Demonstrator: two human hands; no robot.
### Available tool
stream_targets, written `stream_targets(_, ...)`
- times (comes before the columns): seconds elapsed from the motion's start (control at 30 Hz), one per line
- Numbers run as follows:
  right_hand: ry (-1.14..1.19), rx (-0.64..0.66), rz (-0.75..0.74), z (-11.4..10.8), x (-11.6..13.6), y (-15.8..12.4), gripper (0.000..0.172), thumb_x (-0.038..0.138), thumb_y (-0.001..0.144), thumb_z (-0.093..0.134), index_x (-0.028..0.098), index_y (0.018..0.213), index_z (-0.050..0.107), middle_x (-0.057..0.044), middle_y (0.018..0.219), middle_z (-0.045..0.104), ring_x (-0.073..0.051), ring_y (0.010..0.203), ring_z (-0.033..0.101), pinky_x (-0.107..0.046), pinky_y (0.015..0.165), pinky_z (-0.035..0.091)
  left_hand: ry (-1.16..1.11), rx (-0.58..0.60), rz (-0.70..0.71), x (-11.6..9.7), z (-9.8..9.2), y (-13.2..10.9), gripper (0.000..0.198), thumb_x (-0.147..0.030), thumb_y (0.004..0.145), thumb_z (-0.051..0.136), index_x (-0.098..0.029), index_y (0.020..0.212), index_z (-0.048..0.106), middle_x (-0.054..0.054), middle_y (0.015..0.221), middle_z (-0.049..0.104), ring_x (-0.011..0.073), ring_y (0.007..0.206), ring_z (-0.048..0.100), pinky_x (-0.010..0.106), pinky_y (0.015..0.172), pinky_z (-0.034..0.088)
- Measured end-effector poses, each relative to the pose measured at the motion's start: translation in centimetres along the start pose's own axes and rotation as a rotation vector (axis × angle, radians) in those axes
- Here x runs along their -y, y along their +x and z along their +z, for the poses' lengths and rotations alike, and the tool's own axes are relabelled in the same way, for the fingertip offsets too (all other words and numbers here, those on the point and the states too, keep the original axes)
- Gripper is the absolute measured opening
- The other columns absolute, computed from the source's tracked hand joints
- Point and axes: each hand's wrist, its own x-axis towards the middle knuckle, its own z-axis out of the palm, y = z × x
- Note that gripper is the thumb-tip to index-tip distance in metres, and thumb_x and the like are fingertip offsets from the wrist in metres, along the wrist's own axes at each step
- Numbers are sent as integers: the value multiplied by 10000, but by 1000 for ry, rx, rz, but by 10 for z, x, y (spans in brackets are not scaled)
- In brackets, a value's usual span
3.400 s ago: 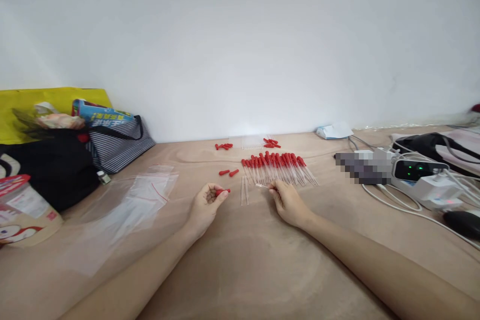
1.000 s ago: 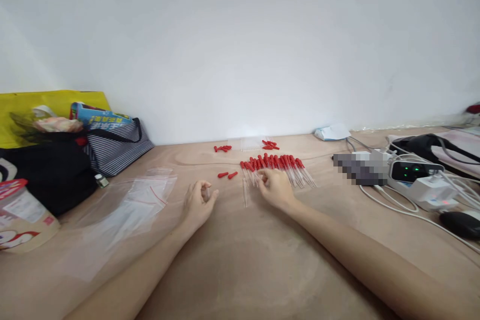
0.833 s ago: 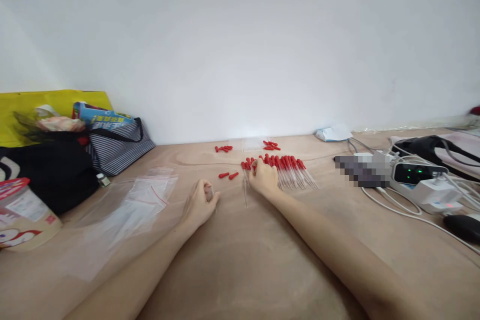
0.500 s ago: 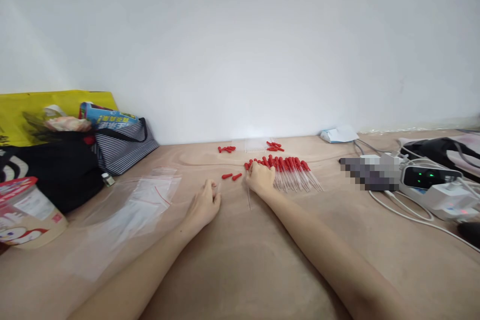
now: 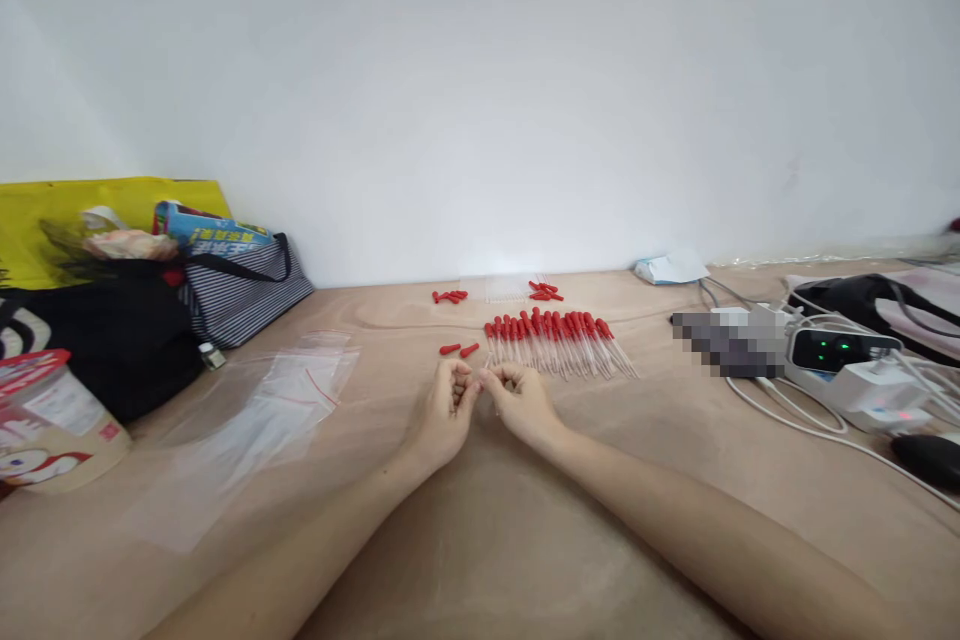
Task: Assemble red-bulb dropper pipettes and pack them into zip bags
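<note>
While the left hand (image 5: 442, 412) and right hand (image 5: 523, 402) rest near the middle of the surface (image 5: 480, 540), fingers curled narrow and the two sets of fingertips touching, whatever is pinched between them is too small to make out. Just beyond the hands, toward the far edge, lies a row of capped tubes (image 5: 559, 340), packed side by side with their red caps toward the wall. This reads as the finished share. Unjoined parts lie loose: two loose caps (image 5: 459, 349) just left of the row, and a cap cluster (image 5: 448, 296) and a second cluster (image 5: 545, 290) near the far edge, with bare tubes (image 5: 507, 288) between those clusters. Clear bags (image 5: 262, 410) lie flat toward the left edge, apparently unfilled. By these counts the capping looks well past halfway, with a handful of pieces left.
</note>
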Motion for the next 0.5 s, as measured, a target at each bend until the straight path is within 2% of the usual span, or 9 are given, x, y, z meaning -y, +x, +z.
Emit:
stream_targets(0.07, 13, -74, 3, -1, -2, 0, 340, 396, 810, 383, 189, 631, 585, -6, 622, 591, -132, 594, 503, -257, 585, 336, -66, 29, 47, -4, 6, 2, 133, -261, 820, 434, -188, 906, 363, 0, 752, 495, 122, 692, 530, 244, 638, 443)
stream_targets(0.13, -5, -139, 1, -4, -5, 2, 295, 373, 801, 399, 187, 623, 544, -13, 640, 575, -139, 617, 494, -257, 578, 339, -39, 20, 78, -5, 8, 8, 140, -274, 829, 422, -183, 930, 384, 10, 777, 508, 126, 713, 528, 257, 670, 442)
stream_targets(0.2, 1, -194, -2, -8, -9, 4, 258, 348, 812, 372, 191, 644, 489, -15, 635, 547, -141, 605, 481, -260, 565, 341, 127, -49, 91, -2, 5, 19, 161, -294, 837, 404, -178, 946, 426, 23, 796, 523, 146, 742, 521, 289, 706, 429)
stream_targets(0.33, 106, -246, -36, -23, -28, 6, 188, 310, 844, 295, 210, 712, 386, 4, 594, 486, -142, 557, 471, -269, 550, 359, 689, -178, 66, 9, -4, 45, 145, -279, 760, 515, -172, 846, 561, 77, 870, 527, 244, 878, 463, 384, 782, 367)
stream_targets(0.4, 100, -266, -39, -35, -40, 4, 168, 308, 850, 288, 213, 735, 365, 9, 588, 471, -144, 546, 470, -271, 546, 361, 861, -178, 57, 14, -5, 56, 142, -273, 727, 550, -177, 821, 596, 100, 931, 512, 282, 912, 434, 407, 776, 352)
stream_targets(0.5, -24, -340, -52, -54, -54, 1, 152, 302, 851, 296, 203, 792, 395, -4, 619, 482, -150, 555, 465, -277, 552, 358, 945, -140, 66, 18, -3, 66, 130, -282, 731, 545, -173, 753, 611, 118, 965, 496, 303, 926, 415, 414, 762, 347)
